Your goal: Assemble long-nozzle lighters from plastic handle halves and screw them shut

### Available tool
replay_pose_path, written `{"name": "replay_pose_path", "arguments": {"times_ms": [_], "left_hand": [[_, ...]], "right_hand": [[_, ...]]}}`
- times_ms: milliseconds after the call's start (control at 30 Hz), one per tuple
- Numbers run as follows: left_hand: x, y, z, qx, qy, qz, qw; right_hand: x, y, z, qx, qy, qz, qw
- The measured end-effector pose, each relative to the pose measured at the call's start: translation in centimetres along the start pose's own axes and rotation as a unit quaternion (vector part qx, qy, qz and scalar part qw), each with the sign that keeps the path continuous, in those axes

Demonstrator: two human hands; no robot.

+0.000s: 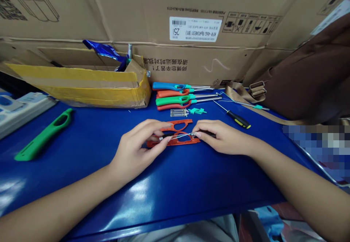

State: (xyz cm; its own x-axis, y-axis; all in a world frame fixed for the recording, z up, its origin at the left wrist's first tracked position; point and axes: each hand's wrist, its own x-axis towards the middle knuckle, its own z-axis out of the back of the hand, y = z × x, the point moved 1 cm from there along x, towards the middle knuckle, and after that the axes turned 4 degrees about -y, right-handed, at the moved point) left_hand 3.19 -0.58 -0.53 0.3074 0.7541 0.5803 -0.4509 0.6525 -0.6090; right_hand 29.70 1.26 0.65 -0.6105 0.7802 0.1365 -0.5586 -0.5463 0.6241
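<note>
Two orange lighter shell halves, the far half (pixel 179 125) and the near half (pixel 175 142), lie on the blue table in front of me. Over the near half, my left hand (pixel 138 141) pinches a small black part with a white end, probably an igniter, between thumb and fingers. A thin, pale wire (pixel 180 136) stretches from there to my right hand (pixel 218 136), whose thumb and index finger are closed on its other end. Something dark shows between the right fingers; its kind is unclear. My left fingers also overlap the left ends of the orange shells.
Several long-necked lighters (pixel 173 101) lie stacked behind my hands, near a clear fuel tank (pixel 178 113) and turquoise clips (pixel 197 111). A screwdriver (pixel 237 118) rests at right, a green lighter shell (pixel 45 136) at left. Cardboard box (pixel 109 89), power strip (pixel 24 112) and brown bag (pixel 295 78) border the table.
</note>
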Motion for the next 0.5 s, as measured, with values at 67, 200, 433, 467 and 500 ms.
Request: {"name": "replay_pose_path", "arguments": {"times_ms": [67,200,433,467,500], "left_hand": [[0.11,-0.02,-0.11,-0.012,0.007,0.01,1.0],[0.43,0.17,-0.31,-0.028,0.0,0.036,0.999],[0.61,0.68,-0.28,-0.01,0.012,0.016,1.0],[0.6,0.77,-0.3,-0.007,0.021,0.01,1.0],[0.59,0.87,-0.34,-0.005,0.029,0.003,1.0]], "right_hand": [[0.0,0.06,0.08,0.012,-0.001,-0.009,1.0],[-0.19,0.36,0.33,0.034,0.013,-0.029,0.999],[-0.57,0.27,0.68,0.014,0.019,0.017,1.0],[-0.58,0.18,0.73,0.009,0.017,0.021,1.0],[-0.57,0.09,0.79,0.005,0.014,0.024,1.0]]}}
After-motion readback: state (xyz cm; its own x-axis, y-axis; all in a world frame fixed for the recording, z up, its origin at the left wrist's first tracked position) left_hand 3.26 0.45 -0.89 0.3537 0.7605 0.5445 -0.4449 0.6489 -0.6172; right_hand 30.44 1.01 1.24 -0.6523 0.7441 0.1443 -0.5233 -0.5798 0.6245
